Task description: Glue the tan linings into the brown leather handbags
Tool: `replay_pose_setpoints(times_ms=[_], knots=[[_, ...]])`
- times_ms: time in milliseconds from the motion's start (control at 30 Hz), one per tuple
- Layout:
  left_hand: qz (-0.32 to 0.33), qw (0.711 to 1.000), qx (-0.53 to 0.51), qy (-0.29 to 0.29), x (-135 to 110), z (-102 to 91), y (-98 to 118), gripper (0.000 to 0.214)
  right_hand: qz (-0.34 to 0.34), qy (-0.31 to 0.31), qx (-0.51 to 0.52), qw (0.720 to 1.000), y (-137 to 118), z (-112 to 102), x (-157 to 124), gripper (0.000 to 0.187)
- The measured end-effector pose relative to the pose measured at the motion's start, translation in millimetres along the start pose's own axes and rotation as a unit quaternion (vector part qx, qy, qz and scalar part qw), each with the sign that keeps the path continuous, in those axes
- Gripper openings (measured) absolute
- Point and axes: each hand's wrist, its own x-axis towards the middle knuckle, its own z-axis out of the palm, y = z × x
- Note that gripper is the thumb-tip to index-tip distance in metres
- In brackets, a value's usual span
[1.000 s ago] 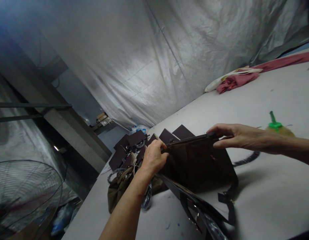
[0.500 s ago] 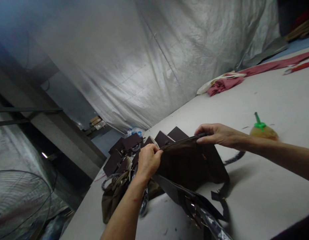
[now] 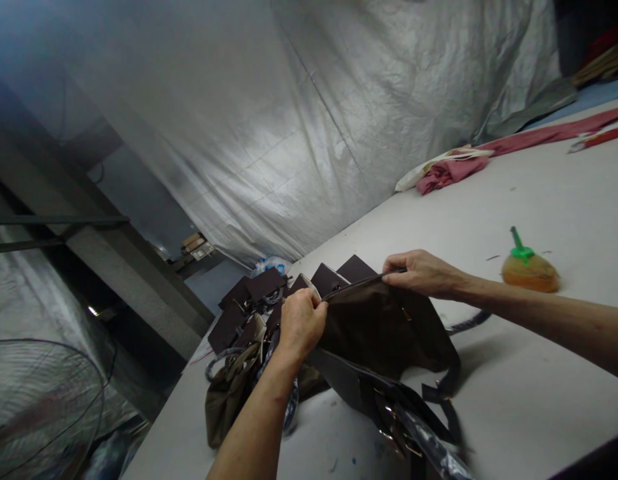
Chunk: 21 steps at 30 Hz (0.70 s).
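Note:
A dark brown handbag [image 3: 373,327] gapes between my hands above the pale table, its inner lining facing me. My left hand [image 3: 303,320] is closed on the left end of the bag's upper edge. Farther along that edge, my right hand [image 3: 413,272] pinches the rim between thumb and fingers. The bag's near panel drops toward me, with metal buckles and a plastic-wrapped handle [image 3: 429,440]. Beside my left forearm lies an olive-brown bag [image 3: 231,393], partly covered by the arm.
Several dark brown boxy pieces [image 3: 266,283] crowd the table beyond my left hand. A bottle with a green spout [image 3: 529,270] holds amber liquid at the right. Pink cloth [image 3: 451,173] lies farther back before a silvery sheet [image 3: 339,120]. A fan [image 3: 43,400] stands lower left.
My right hand has slid slightly left along the bag's upper edge. My left hand keeps its grip, and the view has shifted a little.

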Motion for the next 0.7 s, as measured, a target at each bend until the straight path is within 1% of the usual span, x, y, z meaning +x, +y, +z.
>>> replay_pose_setpoints(times_ms=[67, 100, 167, 200, 300, 367, 400, 467, 533, 567, 633, 667, 700], knots=[[0.002, 1.0, 0.003, -0.001, 0.3, 0.8, 0.5, 0.014, -0.002, -0.023, -0.022, 0.999, -9.6, -3.1, 1.9, 0.022], [0.004, 1.0, 0.005, -0.001, 0.6, 1.4, 0.6, 0.014, -0.011, -0.032, -0.03, 0.999, -15.4, -4.3, 2.6, 0.025], [0.005, 1.0, 0.009, 0.001, 1.4, 2.4, 0.7, 0.014, -0.049, -0.03, -0.051, 0.997, -27.6, -4.0, 3.8, 0.031], [0.005, 1.0, 0.01, 0.001, 1.8, 2.7, 0.8, 0.014, -0.074, -0.024, -0.07, 0.995, -33.3, -2.1, 4.9, 0.03], [0.005, 1.0, 0.017, 0.0, 2.4, 2.8, 1.2, 0.014, -0.13, -0.05, -0.172, 0.975, -45.1, 10.2, 11.0, 0.027], [0.004, 1.0, 0.022, -0.002, 2.1, 2.6, 1.0, 0.014, -0.133, -0.071, -0.236, 0.96, -48.1, 20.1, 17.1, 0.027], [0.005, 1.0, 0.023, -0.001, 1.8, 2.6, 0.7, 0.014, -0.129, -0.074, -0.252, 0.956, -48.5, 24.2, 20.2, 0.027], [0.005, 1.0, 0.024, 0.0, 1.2, 2.8, -0.6, 0.014, -0.117, -0.065, -0.255, 0.957, -48.2, 28.8, 25.5, 0.026], [0.003, 1.0, 0.021, 0.001, 0.9, 3.4, -2.1, 0.014, -0.105, -0.074, -0.239, 0.963, -48.1, 28.6, 29.0, 0.027], [0.002, 1.0, 0.02, 0.001, 0.9, 3.8, -2.7, 0.014, -0.099, -0.085, -0.229, 0.965, -48.6, 27.4, 30.2, 0.031], [0.004, 1.0, 0.017, 0.002, 1.3, 4.3, -3.1, 0.014, -0.098, -0.111, -0.216, 0.965, -50.9, 25.5, 32.1, 0.045], [0.006, 1.0, 0.014, 0.001, 1.6, 4.4, -2.9, 0.014, -0.112, -0.119, -0.214, 0.963, -52.7, 25.7, 33.0, 0.05], [0.008, 1.0, 0.011, 0.0, 2.0, 4.4, -2.5, 0.015, -0.133, -0.123, -0.215, 0.96, -54.9, 27.1, 34.1, 0.05]])
